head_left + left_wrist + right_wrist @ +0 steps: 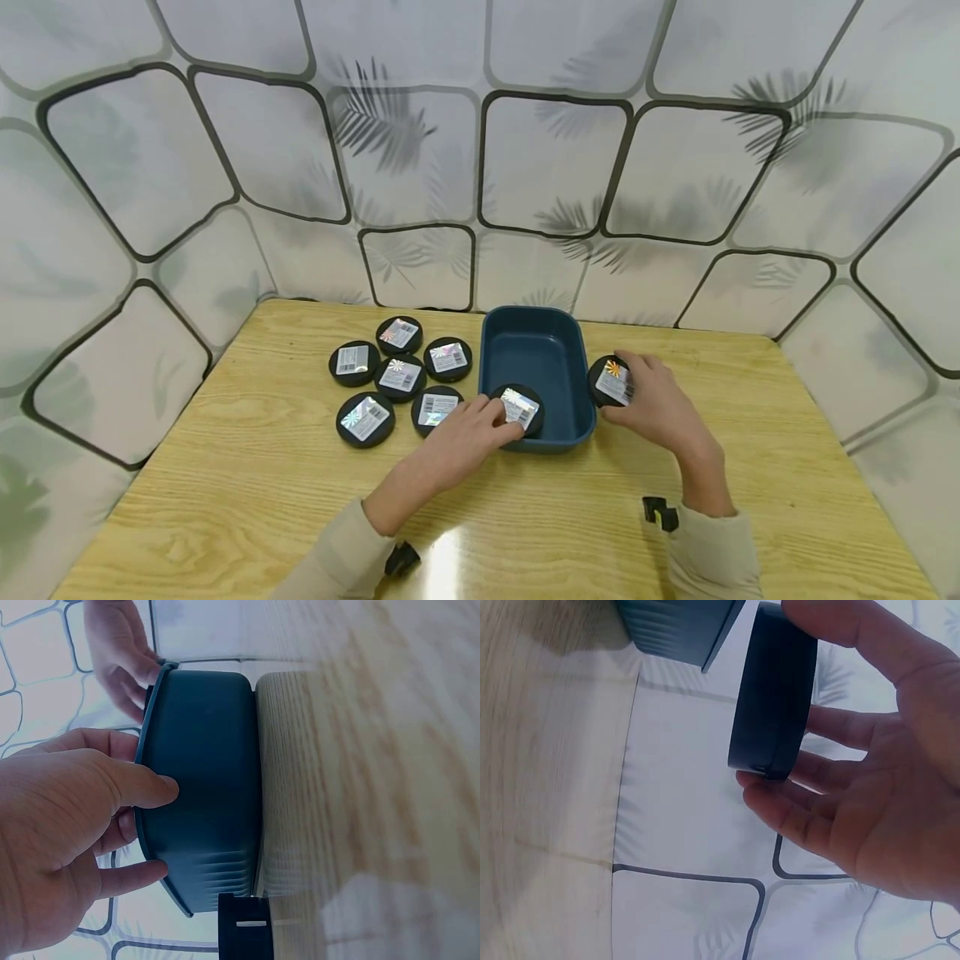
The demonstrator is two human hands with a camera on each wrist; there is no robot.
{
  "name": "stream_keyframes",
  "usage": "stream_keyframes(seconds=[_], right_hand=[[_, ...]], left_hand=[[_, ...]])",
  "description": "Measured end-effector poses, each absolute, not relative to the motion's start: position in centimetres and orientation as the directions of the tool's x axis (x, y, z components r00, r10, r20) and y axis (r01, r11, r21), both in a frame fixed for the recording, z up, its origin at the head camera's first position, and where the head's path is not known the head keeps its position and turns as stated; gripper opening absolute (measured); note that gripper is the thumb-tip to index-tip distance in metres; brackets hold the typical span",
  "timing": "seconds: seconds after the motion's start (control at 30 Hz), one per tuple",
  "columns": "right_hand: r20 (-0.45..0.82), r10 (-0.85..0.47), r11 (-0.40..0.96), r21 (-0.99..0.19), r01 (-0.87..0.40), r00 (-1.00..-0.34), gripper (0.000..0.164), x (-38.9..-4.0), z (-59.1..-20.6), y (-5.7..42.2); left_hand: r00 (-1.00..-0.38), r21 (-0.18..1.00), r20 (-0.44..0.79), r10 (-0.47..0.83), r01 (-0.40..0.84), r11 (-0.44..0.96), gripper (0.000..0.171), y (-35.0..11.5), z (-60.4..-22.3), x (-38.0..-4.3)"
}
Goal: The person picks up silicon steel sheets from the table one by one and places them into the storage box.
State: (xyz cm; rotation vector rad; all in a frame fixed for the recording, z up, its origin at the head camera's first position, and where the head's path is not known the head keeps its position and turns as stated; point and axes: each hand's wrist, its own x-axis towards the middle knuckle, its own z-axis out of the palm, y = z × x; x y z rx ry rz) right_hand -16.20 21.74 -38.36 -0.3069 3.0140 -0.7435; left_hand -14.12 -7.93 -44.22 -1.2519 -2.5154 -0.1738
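My left hand (468,437) holds a flat round black container (522,407) at the front left corner of a blue bin (555,446). Its fingers are curled at the container's left edge. In the left wrist view the thumb (154,787) overlaps the bin's outer wall, and other fingers pass behind the rim; the container is hidden there. Just outside the bin's right wall, my right hand (652,400) grips another such container (609,381) by its edge. The right wrist view shows that container (772,690) on edge between thumb and fingers, apart from the bin.
Several more black containers, among them one at the back (399,335) and one at the front (365,419), lie labels up on the wooden table (247,500) left of the bin. A patterned curtain (555,167) rises behind the table's far edge.
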Motion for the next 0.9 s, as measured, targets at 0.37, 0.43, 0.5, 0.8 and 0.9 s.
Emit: stream_keyframes(seconds=[0.37,0.43,0.5,0.8,0.9], right_hand=[[0.076,-0.357,0.783,-0.520,-0.342,-0.931,0.081,-16.5,-39.2,20.1],[0.077,-0.368,0.772,-0.530,-0.351,-0.927,0.081,-16.5,-39.4,19.7],[0.078,-0.373,0.768,-0.533,-0.355,-0.925,0.081,-16.5,-39.5,19.3],[0.112,-0.398,0.749,-0.533,-0.393,-0.911,0.082,-16.6,-40.0,18.2],[0.122,-0.403,0.742,-0.536,-0.402,-0.907,0.081,-16.6,-40.1,17.9]], left_hand=[[-0.576,-0.024,0.320,0.752,0.789,0.614,0.023,-8.1,-44.2,-14.1],[-0.580,-0.023,0.311,0.753,0.788,0.616,0.023,-8.0,-44.1,-14.0],[-0.582,-0.024,0.304,0.754,0.787,0.617,0.024,-8.0,-44.1,-14.1],[-0.569,-0.044,0.317,0.759,0.791,0.611,0.023,-8.0,-44.1,-14.1],[-0.565,-0.052,0.320,0.760,0.791,0.610,0.022,-8.0,-44.1,-14.1]])
